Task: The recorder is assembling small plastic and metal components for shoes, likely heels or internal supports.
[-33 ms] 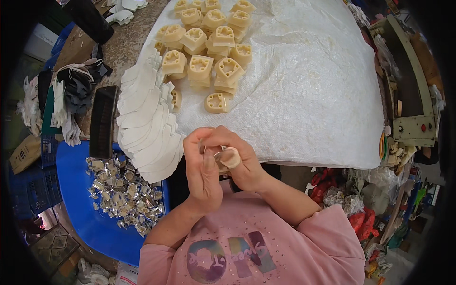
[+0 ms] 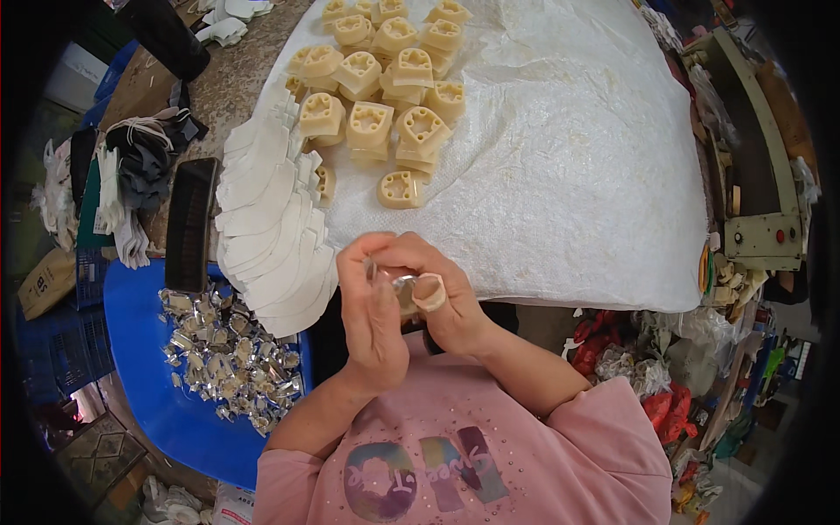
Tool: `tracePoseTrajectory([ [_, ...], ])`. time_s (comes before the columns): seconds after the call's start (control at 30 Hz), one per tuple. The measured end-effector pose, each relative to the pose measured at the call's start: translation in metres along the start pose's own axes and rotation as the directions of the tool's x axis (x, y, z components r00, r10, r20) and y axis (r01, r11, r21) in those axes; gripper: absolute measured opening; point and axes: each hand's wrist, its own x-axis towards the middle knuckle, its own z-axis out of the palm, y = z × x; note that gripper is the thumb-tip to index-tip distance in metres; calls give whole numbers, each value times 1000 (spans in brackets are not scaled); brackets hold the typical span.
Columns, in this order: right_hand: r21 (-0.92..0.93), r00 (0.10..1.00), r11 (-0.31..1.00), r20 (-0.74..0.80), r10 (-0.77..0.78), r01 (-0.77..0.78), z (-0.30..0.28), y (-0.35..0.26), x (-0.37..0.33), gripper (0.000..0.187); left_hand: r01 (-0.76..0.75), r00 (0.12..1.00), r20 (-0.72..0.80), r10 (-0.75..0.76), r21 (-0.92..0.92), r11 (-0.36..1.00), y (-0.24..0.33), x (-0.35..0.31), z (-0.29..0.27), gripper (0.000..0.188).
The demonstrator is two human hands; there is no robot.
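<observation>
Close above my lap, at the near edge of the white woven sheet (image 2: 560, 201), both my hands are cupped together. Between them is a small shiny silver piece (image 2: 404, 283), mostly hidden by the fingers. My left hand (image 2: 372, 306) is closed around its left side, and my right hand (image 2: 457, 319) grips it from the right. A pale wrap (image 2: 430, 303) circles my right thumb. Beyond the hands, beige shoe-heel-like blocks (image 2: 368, 122) with holes stand in a cluster. Thin white curved pieces (image 2: 262, 241) lie fanned out left of them.
A blue tub (image 2: 136, 350) at the lower left holds many silver-and-beige pieces (image 2: 232, 359). A dark brush-like block (image 2: 190, 223) lies above it. A black cylinder (image 2: 164, 39) is at the far left. Plastic bags (image 2: 669, 407) and a green-grey metal machine (image 2: 761, 175) are on the right.
My right thumb has tilted slightly and shifted right on the silver piece. Both hands stay in nearly the same place.
</observation>
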Motion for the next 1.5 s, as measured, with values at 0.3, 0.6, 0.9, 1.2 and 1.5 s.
tracePoseTrajectory([
  [0.3, -141, 987, 977, 8, -161, 160, 6, -3, 2, 34, 82, 995, -24, -93, -289, 954, 7, 2, 3, 36],
  [0.6, 226, 923, 896, 35, 384, -382, -5, -22, 2, 34, 278, 959, 207, -192, -576, 768, 0, 8, -8, 61],
  [0.9, -656, 986, 749, 44, 160, -92, -18, -40, 20, 26, -282, 924, 291, 246, 88, 955, -9, 10, -18, 81],
  [1.2, 211, 946, 924, 12, 323, -318, -33, -24, 17, 22, 141, 971, 191, -144, 31, 990, 15, 11, -26, 43],
  [1.5, -51, 964, 980, 174, 199, -193, -47, -19, 17, 15, -210, 960, 258, 106, 418, 884, 29, 14, -23, 43],
])
